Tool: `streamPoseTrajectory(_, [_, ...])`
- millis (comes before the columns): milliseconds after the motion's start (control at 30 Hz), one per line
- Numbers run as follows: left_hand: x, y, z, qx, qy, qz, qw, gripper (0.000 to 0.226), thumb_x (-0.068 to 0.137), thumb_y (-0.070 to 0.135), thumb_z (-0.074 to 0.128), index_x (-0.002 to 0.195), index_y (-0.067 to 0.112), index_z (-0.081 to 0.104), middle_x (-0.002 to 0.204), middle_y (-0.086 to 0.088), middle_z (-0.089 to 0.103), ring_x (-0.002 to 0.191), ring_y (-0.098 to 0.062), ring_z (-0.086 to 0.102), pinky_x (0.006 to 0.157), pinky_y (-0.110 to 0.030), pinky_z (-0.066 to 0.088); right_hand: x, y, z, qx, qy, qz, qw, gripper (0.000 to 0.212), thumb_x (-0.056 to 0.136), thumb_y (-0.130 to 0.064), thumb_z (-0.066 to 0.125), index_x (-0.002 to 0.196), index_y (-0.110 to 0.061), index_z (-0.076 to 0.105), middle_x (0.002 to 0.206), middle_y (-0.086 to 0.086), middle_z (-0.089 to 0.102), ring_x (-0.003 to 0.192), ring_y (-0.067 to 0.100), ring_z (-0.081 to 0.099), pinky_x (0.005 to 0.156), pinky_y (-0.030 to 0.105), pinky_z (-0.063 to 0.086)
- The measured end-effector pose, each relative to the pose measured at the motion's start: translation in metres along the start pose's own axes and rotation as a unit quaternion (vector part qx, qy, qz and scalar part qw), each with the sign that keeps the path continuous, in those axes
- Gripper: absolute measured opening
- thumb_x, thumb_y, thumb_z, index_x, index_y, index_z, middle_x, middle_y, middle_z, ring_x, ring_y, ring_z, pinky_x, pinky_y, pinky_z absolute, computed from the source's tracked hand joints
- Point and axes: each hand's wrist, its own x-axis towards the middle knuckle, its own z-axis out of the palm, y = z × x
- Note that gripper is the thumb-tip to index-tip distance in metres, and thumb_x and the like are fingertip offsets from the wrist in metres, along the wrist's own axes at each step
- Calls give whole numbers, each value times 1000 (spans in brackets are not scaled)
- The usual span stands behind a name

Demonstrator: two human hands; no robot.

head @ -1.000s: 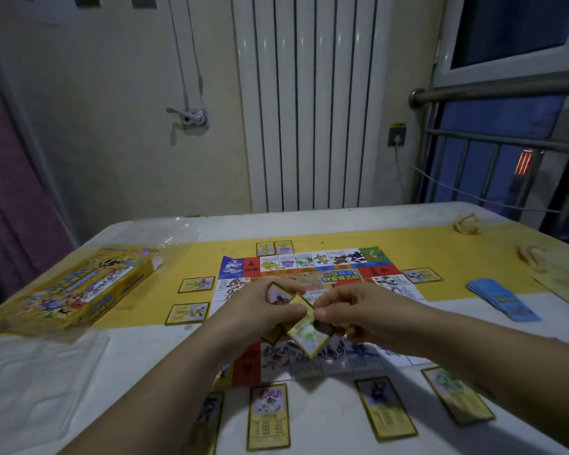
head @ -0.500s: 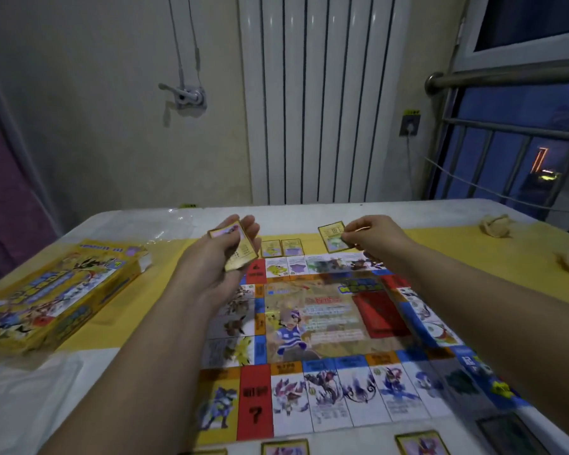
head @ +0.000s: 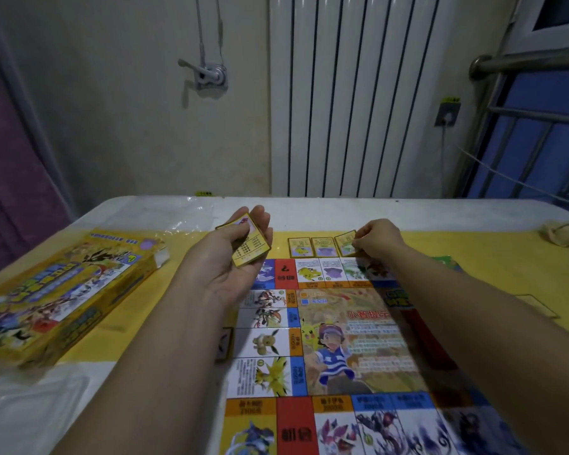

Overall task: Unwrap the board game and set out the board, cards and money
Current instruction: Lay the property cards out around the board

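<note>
The colourful game board (head: 349, 339) lies flat on the table in front of me. My left hand (head: 230, 267) holds a small stack of yellow-framed cards (head: 248, 246) above the board's far left corner. My right hand (head: 376, 239) pinches a single card (head: 345, 243) and sets it down at the board's far edge, beside two cards (head: 311, 247) lying there in a row. The yellow game box (head: 56, 293) rests at the left.
Clear plastic wrap (head: 174, 213) lies past the box, and more wrap (head: 23, 408) at the near left. A crumpled beige scrap (head: 562, 233) sits at the far right on the yellow table cover (head: 493, 257). A radiator (head: 358, 93) and window rail stand behind the table.
My hands went from close together near me out to the board's far edge. The right hand lowered its single card next to the two laid cards; the view leaned forward.
</note>
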Motion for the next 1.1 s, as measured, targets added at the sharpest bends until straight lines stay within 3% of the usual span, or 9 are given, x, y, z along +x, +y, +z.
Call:
streamPoseTrajectory(367, [0, -1, -1, 12, 0, -12, 1000, 23, 97, -2, 40, 107, 4, 60, 71, -11, 72, 58, -17, 70, 53, -25, 58, 6, 3, 5, -142, -24, -41, 989, 20, 85, -11, 67, 96, 5, 71, 103, 20, 69, 98, 31, 62, 84, 37, 53])
streamPoseTrajectory(500, [0, -2, -1, 13, 1, -15, 1000, 24, 96, -2, 40, 108, 3, 60, 74, -11, 73, 61, -18, 70, 52, -24, 57, 1, -2, 7, -190, 25, -106, 976, 28, 91, -20, 59, 117, -11, 65, 125, 11, 57, 109, 30, 56, 88, 39, 49])
streamPoseTrajectory(533, [0, -2, -1, 12, 1, -15, 1000, 24, 96, -2, 40, 109, 3, 60, 75, -11, 72, 62, -18, 70, 53, -24, 57, -1, -5, 8, -221, 6, -144, 965, 31, 94, -24, 53, 123, -15, 61, 130, 9, 53, 115, 29, 51, 92, 40, 46])
streamPoseTrajectory(600, [0, -2, 0, 11, 1, -15, 1000, 24, 96, -2, 40, 109, 3, 60, 75, -11, 72, 62, -18, 70, 55, -24, 58, -9, -12, 13, -297, -109, -206, 926, 39, 99, -31, 40, 131, -14, 53, 139, 8, 45, 126, 30, 40, 101, 44, 40])
streamPoseTrajectory(700, [0, -1, -1, 10, 1, -14, 1000, 25, 96, -2, 40, 111, 4, 59, 76, -11, 72, 64, -17, 70, 56, -23, 57, -21, -7, 27, -348, -220, -187, 892, 52, 100, -42, 20, 136, -11, 42, 145, 14, 37, 133, 33, 30, 107, 49, 31])
streamPoseTrajectory(767, [0, -1, -1, 8, 3, -13, 1000, 26, 96, -2, 40, 114, 3, 59, 77, -11, 72, 63, -17, 70, 55, -24, 57, -25, 0, 29, -380, -231, -199, 873, 61, 96, -52, 13, 142, -16, 31, 151, 13, 27, 137, 33, 25, 109, 52, 29])
streamPoseTrajectory(867, [-1, -2, -1, 9, 2, -12, 1000, 27, 96, -2, 40, 116, 3, 59, 78, -11, 72, 61, -17, 70, 52, -24, 57, -29, 0, 31, -378, -226, -198, 876, 63, 98, -54, 16, 150, -19, 17, 158, 8, 15, 144, 31, 14, 114, 51, 21])
streamPoseTrajectory(1100, [0, -2, 1, 6, -1, -14, 1000, 28, 97, -2, 39, 118, 3, 58, 73, -11, 72, 59, -17, 70, 51, -23, 56, -35, -6, 30, -370, -226, -186, 882, 63, 99, -54, 16, 152, -19, 11, 159, 8, 8, 146, 29, 7, 117, 48, 13])
